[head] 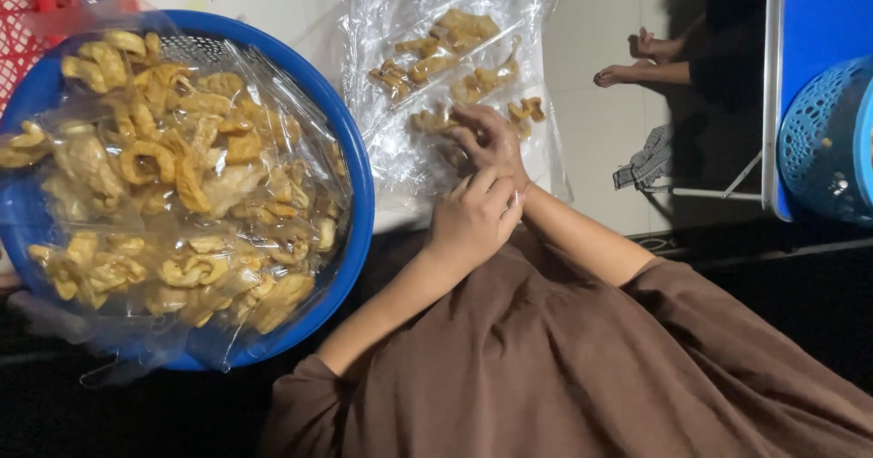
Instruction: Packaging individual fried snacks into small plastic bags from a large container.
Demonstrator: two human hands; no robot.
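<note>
Here, both hands meet over a stack of clear plastic bags point(455, 76) filled with golden fried snacks point(459, 30), lying on a pale floor point(600, 121). The image seems turned, so which hand is which has to be read from the arms: the left hand point(473, 217) comes up from the sleeve at the lower left, and the right hand point(491, 140) reaches in from the sleeve on the right. The right hand lies on the near end of the bags, fingers curled into the plastic among the snacks; it seems to pinch the bag, though the fingertips are buried in the glare and folds, so the exact grip is hard to make out. The left hand sits just beside it, touching the right wrist, fingers bent; what it holds, if anything, is hidden under its own knuckles, and I cannot tell whether it is clenched on the plastic or merely resting.

To the left stands a big blue basket point(359, 194), lined with a crumpled clear sheet and heaped with the same snacks; its lower edge is cut off by shadow. A red crate point(27, 3) shows only a corner behind it. A brown garment point(564, 358) fills the bottom. At the upper right, another person's bare feet point(637, 62) rest on the floor, the rest of them lost in darkness. A second blue basket point(827, 140) is cut by the right edge.
</note>
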